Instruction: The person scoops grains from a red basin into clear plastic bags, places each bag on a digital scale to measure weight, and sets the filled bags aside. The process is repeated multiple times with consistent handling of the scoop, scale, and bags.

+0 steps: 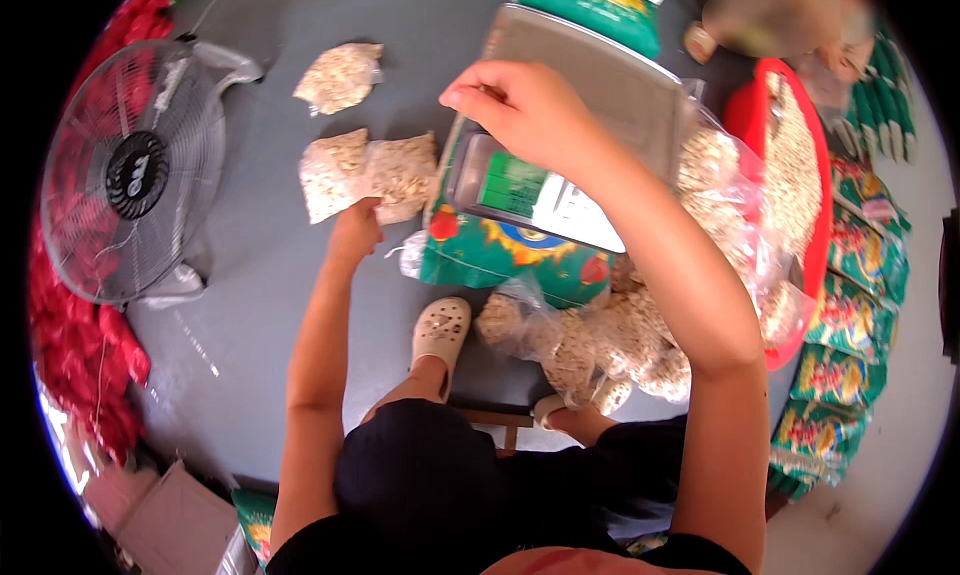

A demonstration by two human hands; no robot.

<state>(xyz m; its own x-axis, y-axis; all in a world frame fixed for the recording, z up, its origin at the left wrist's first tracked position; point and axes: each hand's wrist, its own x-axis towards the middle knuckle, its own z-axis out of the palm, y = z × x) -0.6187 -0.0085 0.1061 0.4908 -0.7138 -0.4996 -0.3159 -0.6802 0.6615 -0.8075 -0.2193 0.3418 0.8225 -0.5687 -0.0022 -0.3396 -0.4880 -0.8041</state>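
Two clear plastic bags of pale dry pieces lie side by side on the grey floor, a left bag (333, 175) and a right bag (400, 178). My left hand (357, 230) is closed at the lower edge of the right bag, its fingertips on the plastic. Over the scale, my right hand (525, 105) is held with fingers curled together; what they hold, if anything, does not show. Beneath it sits the scale (590, 60), with a metal pan and a green-and-white panel (525, 190), on a green printed sack (510, 255). A third filled bag (340, 78) lies farther off.
A standing fan (135, 175) and red netting (75, 365) are at the left. More filled clear bags (600, 340) lie by my feet. At right stand a red basin (825, 185) of pale pieces, a row of green packets (845, 315), and another person's hand (850, 55).
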